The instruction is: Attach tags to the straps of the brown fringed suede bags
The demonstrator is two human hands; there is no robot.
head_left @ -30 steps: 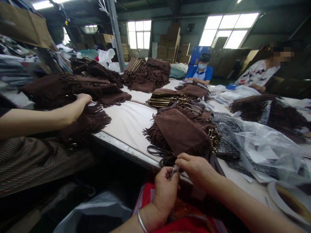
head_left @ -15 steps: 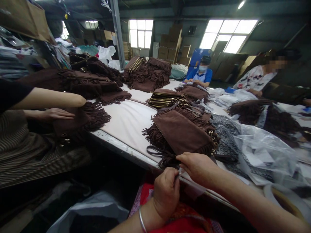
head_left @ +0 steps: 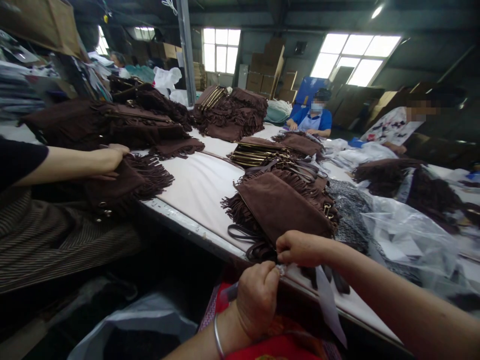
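A slim grey item (head_left: 229,292) is enclosed in the clenched left hand (head_left: 258,290), with clear plastic (head_left: 281,270) visible near its fingertips. The right hand (head_left: 302,248) is curled just beside it; whether anything is pinched there cannot be told. The hands are held close together, presumably for steadiness. A brown fringed pouch (head_left: 281,205) is laid flat atop a stack on the worktop (head_left: 198,185), apparently for easy reach.

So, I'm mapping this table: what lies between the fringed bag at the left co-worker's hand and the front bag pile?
Between that bag and the pile, the head view shows white tabletop.
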